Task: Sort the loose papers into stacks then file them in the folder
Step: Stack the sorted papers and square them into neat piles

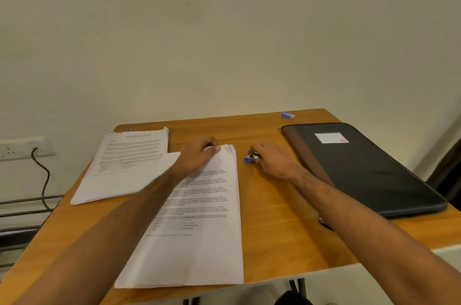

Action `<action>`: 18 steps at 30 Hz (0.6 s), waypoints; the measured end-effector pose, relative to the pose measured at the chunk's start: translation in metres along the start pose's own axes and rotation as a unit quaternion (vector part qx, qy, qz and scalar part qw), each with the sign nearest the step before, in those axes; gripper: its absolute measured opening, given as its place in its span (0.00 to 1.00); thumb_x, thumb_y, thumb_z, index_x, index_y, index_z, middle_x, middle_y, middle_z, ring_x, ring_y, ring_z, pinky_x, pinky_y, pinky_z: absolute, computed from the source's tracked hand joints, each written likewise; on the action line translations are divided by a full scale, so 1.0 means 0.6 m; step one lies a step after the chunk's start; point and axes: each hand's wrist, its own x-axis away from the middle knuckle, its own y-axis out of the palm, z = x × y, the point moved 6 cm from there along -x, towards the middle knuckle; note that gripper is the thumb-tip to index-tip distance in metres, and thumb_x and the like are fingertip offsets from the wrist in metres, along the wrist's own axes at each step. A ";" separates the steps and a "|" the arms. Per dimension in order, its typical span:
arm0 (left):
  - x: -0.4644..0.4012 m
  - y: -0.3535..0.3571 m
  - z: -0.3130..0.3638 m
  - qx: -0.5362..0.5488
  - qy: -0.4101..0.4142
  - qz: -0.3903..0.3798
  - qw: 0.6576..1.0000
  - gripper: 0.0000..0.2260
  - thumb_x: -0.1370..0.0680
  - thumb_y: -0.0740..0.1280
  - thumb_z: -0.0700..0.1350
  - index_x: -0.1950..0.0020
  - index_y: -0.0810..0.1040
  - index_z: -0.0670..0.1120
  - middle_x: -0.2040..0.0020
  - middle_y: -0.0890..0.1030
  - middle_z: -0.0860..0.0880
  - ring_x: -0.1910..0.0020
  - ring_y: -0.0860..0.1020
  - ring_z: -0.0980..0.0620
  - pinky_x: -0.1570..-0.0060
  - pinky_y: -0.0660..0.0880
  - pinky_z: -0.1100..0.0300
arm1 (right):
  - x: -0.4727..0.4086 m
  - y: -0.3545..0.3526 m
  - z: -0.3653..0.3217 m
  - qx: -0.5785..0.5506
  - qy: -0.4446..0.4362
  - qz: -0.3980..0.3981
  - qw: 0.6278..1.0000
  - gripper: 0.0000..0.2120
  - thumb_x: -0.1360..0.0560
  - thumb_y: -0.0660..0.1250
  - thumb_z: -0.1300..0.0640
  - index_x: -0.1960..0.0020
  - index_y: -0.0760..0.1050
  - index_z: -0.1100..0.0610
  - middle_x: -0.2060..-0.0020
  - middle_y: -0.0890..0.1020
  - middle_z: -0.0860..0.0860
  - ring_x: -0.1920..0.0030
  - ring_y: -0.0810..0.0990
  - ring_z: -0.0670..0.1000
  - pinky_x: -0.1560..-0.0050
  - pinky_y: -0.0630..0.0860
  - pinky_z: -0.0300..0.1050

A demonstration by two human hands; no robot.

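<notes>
Papers (197,229) lie centre frame, second stack (124,162) left, folder (361,167) shut at right. Left hand (197,157) fingers curled, pinching the papers' top edge. Right hand (272,160) pinches a blue clip (249,159).

- light was dim and warm, tinting the wall (249,30) yellowish.
- print on the papers (194,205) under the left hand (197,157) was soft and unreadable.
- the folder (361,167) right of the right hand (272,160) carried a dull sheen.
- forearms bowed outward toward the lower corners.
</notes>
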 end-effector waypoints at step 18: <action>0.003 -0.061 0.069 -0.089 0.005 0.061 0.994 0.07 0.17 0.62 0.50 0.51 0.77 0.51 0.49 0.83 0.52 0.49 0.78 0.53 0.52 0.64 0.63 | 0.087 -0.066 -0.123 -0.599 0.117 -0.032 0.792 0.19 0.16 0.58 0.43 0.31 0.72 0.51 0.41 0.83 0.51 0.45 0.84 0.50 0.51 0.81 0.39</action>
